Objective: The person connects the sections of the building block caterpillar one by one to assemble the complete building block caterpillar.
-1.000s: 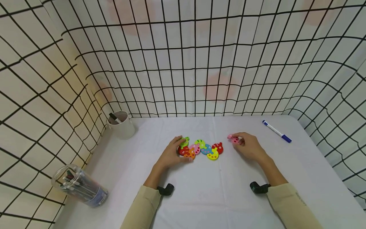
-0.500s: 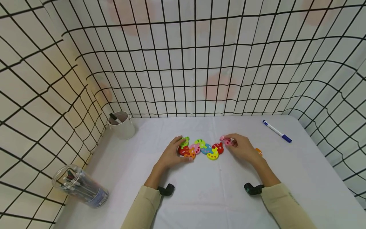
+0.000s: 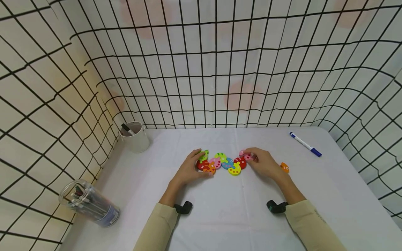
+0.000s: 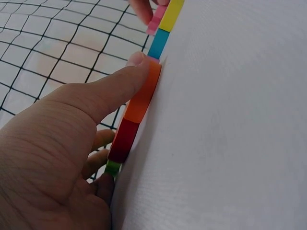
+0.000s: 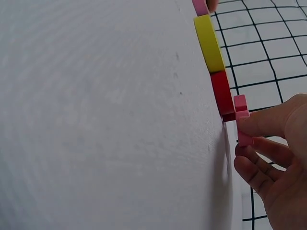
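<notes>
A wavy row of flat, numbered puzzle pieces in several colours lies mid-table in the head view. At its left end my left hand [image 3: 187, 168] holds the row, thumb against the orange piece [image 4: 144, 98] and fingers around by the green piece [image 3: 204, 156]. My right hand [image 3: 263, 162] pinches a pink spotted puzzle piece [image 5: 244, 125] between thumb and fingers. That pink piece is right at the upper right side of the red piece [image 3: 240, 163], slightly raised beside it in the right wrist view. Next to the red one sits a yellow piece [image 3: 234, 169].
A loose orange piece [image 3: 284, 167] lies just right of my right hand. Farther back is a blue-capped marker [image 3: 305, 144]. On the left stand a white bucket [image 3: 135, 141] with a black pen and a clear jar [image 3: 91, 205] of pens. Black wire grid [image 3: 216, 73] surrounds the table.
My right hand has moved left with the pink piece, from apart to right at the red piece. The loose orange piece has come into view behind it. My left hand stays put.
</notes>
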Demonstrator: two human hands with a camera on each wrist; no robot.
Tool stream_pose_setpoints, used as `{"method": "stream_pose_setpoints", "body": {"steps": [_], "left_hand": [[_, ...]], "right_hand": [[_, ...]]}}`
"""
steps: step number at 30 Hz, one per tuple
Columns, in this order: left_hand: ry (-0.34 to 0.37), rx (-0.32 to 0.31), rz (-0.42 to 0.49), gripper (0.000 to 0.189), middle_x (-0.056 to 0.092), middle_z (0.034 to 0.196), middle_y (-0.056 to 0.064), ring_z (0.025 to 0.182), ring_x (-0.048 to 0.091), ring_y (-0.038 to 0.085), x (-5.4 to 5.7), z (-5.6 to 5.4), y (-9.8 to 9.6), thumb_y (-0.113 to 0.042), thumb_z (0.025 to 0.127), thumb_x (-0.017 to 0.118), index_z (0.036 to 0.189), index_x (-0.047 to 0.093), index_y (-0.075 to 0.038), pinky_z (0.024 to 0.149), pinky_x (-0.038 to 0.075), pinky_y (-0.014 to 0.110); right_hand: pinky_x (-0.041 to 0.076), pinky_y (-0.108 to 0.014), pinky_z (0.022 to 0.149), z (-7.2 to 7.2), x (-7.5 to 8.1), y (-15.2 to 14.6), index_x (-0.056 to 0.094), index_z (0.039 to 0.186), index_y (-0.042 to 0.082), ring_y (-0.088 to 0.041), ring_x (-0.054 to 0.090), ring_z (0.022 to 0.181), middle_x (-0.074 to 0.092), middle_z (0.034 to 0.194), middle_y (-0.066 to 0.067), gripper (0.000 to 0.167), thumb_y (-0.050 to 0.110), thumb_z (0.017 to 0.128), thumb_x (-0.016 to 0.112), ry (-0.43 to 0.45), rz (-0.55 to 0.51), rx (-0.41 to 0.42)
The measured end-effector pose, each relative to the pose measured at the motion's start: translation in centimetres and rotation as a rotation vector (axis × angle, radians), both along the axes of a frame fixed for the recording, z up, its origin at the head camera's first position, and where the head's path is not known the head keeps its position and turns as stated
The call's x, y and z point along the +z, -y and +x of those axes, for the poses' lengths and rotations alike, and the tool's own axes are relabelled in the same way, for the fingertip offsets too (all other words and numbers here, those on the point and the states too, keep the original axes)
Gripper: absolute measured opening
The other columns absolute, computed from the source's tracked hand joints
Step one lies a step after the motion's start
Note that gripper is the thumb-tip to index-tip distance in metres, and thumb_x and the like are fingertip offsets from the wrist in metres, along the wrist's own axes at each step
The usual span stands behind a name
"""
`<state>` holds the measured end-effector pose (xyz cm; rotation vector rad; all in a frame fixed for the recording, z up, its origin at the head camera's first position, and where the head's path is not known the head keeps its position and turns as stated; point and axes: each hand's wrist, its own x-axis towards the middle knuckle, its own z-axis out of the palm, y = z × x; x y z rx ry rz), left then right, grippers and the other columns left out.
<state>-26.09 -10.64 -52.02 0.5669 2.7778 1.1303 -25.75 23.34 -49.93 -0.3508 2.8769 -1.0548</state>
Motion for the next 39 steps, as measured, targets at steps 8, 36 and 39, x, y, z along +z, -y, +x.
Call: {"method": "stream_pose_setpoints", "body": {"steps": [8,36,39], "left_hand": [[-0.007,-0.006,-0.007,0.095,0.033,0.168,0.002,0.157,0.028,0.026,-0.1,-0.1,0.0,-0.05,0.076,0.088,0.155,0.047,-0.018,0.124,0.031,0.053],[0.001,-0.002,-0.037,0.093,0.033,0.167,0.004,0.155,0.031,0.031,0.2,0.0,-0.2,-0.05,0.075,0.088,0.153,0.05,-0.019,0.122,0.033,0.057],[0.0,0.004,-0.037,0.093,0.033,0.167,0.004,0.155,0.031,0.03,0.2,0.0,-0.2,-0.052,0.075,0.088,0.153,0.05,-0.02,0.122,0.033,0.056]], "right_hand": [[0.052,-0.03,0.079,0.2,0.2,0.0,0.063,0.14,0.013,-0.025,0.056,0.095,0.066,0.113,-0.009,0.041,0.016,0.099,0.067,-0.004,0.03,-0.005],[0.055,-0.044,0.089,2.9,0.5,-3.2,0.063,0.137,0.008,-0.028,0.058,0.104,0.066,0.119,-0.013,0.045,0.027,0.096,0.071,-0.059,0.038,-0.112],[0.054,-0.044,0.089,3.9,0.8,-4.8,0.063,0.136,0.008,-0.028,0.058,0.105,0.067,0.121,-0.013,0.048,0.032,0.095,0.073,-0.078,0.057,-0.131]]}}
